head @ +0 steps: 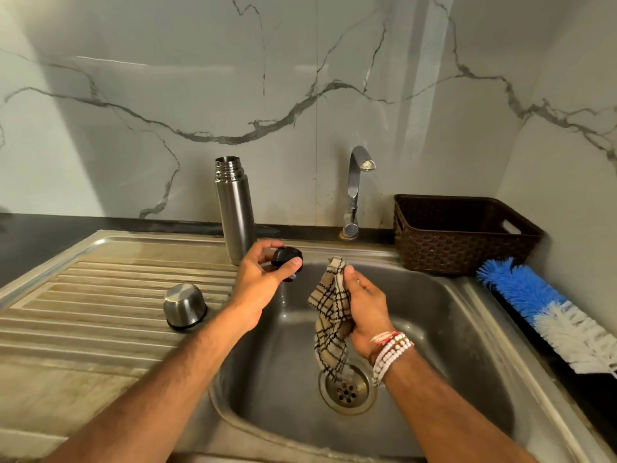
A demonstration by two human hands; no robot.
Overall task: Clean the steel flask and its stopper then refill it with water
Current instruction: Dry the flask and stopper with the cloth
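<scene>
The steel flask [234, 205] stands upright and uncapped at the back of the drainboard, beside the sink basin [444, 329]. My left hand [263, 279] grips the black stopper [286, 258] over the basin's left rim, just in front of the flask. My right hand [362, 309] holds a beige checked cloth [329, 315] that hangs down toward the drain [347, 390]. The flask's steel cup lid [184, 305] sits upside down on the drainboard, left of my left forearm.
A tap [355, 182] rises behind the basin, with no water visible from it. A brown woven basket [460, 235] stands at the back right. A blue and white bottle brush [551, 309] lies on the right counter. The ribbed drainboard [100, 295] stretches left.
</scene>
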